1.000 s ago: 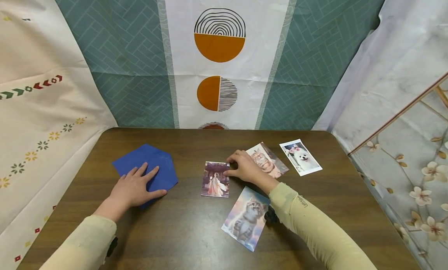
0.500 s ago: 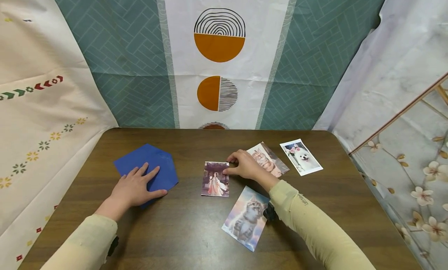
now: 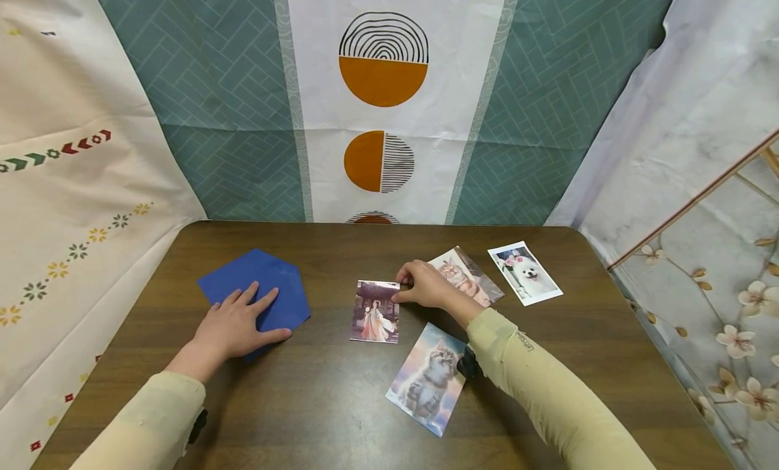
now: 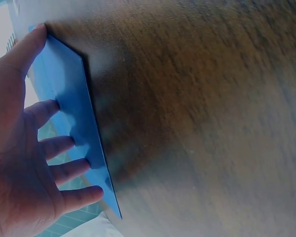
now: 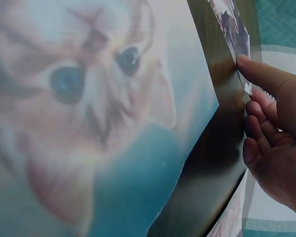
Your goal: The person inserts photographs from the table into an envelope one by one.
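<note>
In the head view my left hand [image 3: 234,328] rests with spread fingers on a blue paper envelope [image 3: 282,291] lying flat at the table's left. The left wrist view shows the fingertips and thumb touching the envelope [image 4: 71,89]. My right hand [image 3: 429,287] pinches the upper right edge of a photo card [image 3: 372,321] picturing a figure in pale robes. In the right wrist view, the thumb is on that card [image 5: 229,24] and the other fingers are curled by its corner. Nearest that hand lie an orange cat photo [image 3: 475,280] and a grey kitten photo [image 3: 429,385].
A white dog photo [image 3: 526,274] lies at the back right of the brown wooden table [image 3: 316,402]. The kitten photo sits below the right forearm. Patterned cloths hang along the back and both sides, meeting the table's edges.
Both hands stay almost where they were, the left on the envelope and the right at the robed-figure photo card. Only a slight shift of the head view is visible.
</note>
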Tool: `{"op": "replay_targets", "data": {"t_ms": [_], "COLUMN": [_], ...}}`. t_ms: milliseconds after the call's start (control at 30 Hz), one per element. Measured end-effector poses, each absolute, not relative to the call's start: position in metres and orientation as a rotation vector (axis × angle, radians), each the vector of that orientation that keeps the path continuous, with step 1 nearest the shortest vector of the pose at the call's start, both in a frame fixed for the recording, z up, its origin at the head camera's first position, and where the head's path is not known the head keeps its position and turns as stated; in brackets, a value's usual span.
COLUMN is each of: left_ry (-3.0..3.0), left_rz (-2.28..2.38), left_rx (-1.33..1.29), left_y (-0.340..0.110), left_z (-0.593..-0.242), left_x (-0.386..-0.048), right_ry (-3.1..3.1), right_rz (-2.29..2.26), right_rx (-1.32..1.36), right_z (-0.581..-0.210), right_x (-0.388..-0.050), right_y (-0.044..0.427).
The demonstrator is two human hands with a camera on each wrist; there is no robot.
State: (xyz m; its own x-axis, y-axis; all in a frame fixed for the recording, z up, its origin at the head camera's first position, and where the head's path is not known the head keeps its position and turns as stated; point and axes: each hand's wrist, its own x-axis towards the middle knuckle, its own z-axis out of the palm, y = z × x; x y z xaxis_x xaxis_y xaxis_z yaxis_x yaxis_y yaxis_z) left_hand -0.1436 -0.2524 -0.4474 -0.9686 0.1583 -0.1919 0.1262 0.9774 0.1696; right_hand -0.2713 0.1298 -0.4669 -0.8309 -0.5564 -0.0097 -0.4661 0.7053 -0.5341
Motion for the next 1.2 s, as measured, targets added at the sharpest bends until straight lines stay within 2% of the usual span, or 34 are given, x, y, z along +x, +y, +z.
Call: {"op": "replay_targets", "data": {"t_ms": [533,900,1200], "left_ry": [2.890,2.800,2.863], "left_rz": [0.304,0.226,0.256], "left_rx": [0.408,0.520,0.409], "left_y": [-0.252,-0.258,-0.255], "left_z": [-0.445,-0.434,-0.430], "left_x": [-0.152,-0.166,-0.163], "right_ry": [2.661,2.435,2.245], "right_rz": [-1.032,-1.476,-1.683], "right_rx": [-0.791,-0.578,-0.449], "right_z": [-0.471,-0.472,-0.472], "right_x": [-0.262,-0.267,-0.270], "right_y": [0.128,0.133,0.145]}}
